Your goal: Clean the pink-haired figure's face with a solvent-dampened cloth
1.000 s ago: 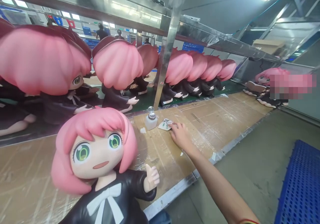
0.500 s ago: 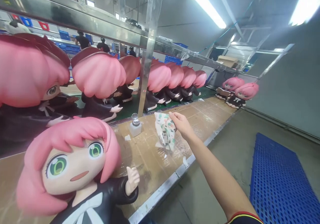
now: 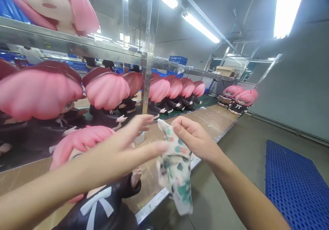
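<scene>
My right hand [image 3: 195,139] pinches the top of a white cloth with green and red print [image 3: 176,168], which hangs down in front of me. My left hand [image 3: 128,148] reaches across with fingers stretched out, its fingertips touching the cloth's upper edge. Behind my left arm stands a big pink-haired doll in a black dress with a white bow [image 3: 100,202], mostly hidden by the arm. It rests on the cardboard-covered bench [image 3: 208,117].
A row of the same pink-haired dolls [image 3: 108,93] lines the back of the bench under a steel shelf [image 3: 77,47] with an upright post [image 3: 147,52]. Two more dolls [image 3: 240,98] sit at the far end. A blue plastic pallet [image 3: 298,182] lies on the floor at right.
My right hand lifted the cloth off the bench and brought it close. My left hand came into view and reached to the cloth. The view tilted upward.
</scene>
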A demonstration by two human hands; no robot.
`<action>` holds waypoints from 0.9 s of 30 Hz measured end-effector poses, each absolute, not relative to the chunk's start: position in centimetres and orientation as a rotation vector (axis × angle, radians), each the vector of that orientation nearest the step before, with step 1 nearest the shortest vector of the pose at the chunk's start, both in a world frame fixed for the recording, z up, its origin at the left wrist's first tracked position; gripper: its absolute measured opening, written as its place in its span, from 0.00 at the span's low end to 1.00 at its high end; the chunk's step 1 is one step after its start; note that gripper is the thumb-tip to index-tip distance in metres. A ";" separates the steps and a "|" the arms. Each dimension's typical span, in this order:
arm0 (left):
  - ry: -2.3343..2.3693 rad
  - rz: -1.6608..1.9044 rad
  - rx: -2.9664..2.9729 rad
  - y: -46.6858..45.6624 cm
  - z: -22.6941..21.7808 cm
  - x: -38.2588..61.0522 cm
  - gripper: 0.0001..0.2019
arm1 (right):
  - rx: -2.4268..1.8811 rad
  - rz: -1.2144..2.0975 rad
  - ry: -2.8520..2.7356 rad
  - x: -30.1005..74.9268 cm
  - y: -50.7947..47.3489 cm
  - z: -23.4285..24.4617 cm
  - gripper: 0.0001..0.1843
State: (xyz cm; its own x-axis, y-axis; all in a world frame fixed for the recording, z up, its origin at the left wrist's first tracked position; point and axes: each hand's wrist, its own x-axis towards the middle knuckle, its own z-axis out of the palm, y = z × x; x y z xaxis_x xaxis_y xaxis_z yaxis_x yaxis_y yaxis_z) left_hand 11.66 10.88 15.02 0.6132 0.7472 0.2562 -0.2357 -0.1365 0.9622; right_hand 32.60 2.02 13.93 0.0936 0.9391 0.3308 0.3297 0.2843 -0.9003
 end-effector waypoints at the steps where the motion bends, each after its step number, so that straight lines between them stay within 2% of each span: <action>1: 0.493 0.741 1.663 10.3 15.3 12.8 0.29 | -1.240 0.669 -1.479 32.0 1.3 14.3 0.18; 4: 0.372 0.410 1.798 9.2 15.2 15.4 0.20 | -1.213 0.649 -1.468 31.2 -0.6 14.6 0.16; 9: 0.377 0.446 1.536 8.2 14.5 14.8 0.13 | -1.200 1.050 -1.287 32.6 -2.9 12.6 0.20; 15: 0.465 0.454 1.273 7.0 13.9 12.7 0.12 | -1.156 1.025 -1.191 33.0 -4.6 9.9 0.21; 21: 0.432 0.366 1.254 7.3 12.9 11.7 0.09 | -1.152 1.077 -1.109 31.5 -5.7 10.1 0.22; 27: 0.580 0.402 1.249 8.0 13.0 10.6 0.15 | -1.205 1.307 -1.134 31.8 -7.0 10.1 0.24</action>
State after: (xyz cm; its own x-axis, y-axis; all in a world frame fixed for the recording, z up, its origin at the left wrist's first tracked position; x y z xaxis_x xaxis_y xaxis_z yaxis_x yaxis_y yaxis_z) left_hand 10.57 8.01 13.03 0.7910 0.5819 -0.1893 0.0260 0.2771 0.9605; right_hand 31.77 -7.01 10.13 -0.0182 0.9971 -0.0735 -0.0676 -0.0746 -0.9949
